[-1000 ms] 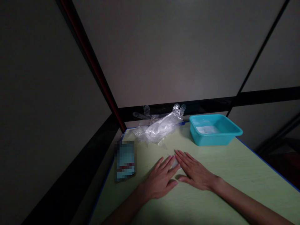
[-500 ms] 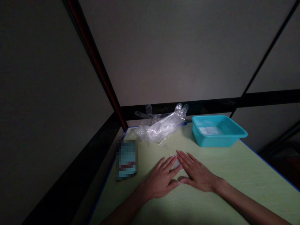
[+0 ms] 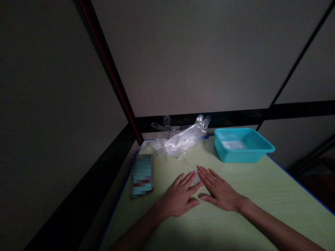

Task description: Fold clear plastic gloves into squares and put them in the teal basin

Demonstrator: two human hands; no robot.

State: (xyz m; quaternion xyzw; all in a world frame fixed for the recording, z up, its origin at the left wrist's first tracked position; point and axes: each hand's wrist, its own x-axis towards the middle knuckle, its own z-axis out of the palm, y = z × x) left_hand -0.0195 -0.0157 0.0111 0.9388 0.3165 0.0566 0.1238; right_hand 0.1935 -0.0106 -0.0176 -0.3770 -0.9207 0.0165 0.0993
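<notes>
Both hands lie flat on the pale green table [image 3: 261, 195], angled toward each other. Under the fingers of my left hand [image 3: 179, 197] and my right hand [image 3: 220, 191] is a small, thin, whitish translucent piece [image 3: 197, 179], perhaps folded plastic; most of it is covered. The fingers of each hand are stretched out, and neither hand grips anything. Beyond them, a crumpled pile of clear disposable plastic gloves [image 3: 180, 143] rests at the table's far edge, some glove fingers sticking up.
A turquoise plastic basin [image 3: 240, 157] stands at the back right, with a flat white piece [image 3: 233, 144] inside. On the left edge lies a blurred, phone-like rectangle [image 3: 142, 176]. Walls [image 3: 196, 62] close off the far and left sides.
My hands stay flat over the whitish piece, with only a slight shift of the left fingers, so a little more of it shows. The view has moved slightly.
</notes>
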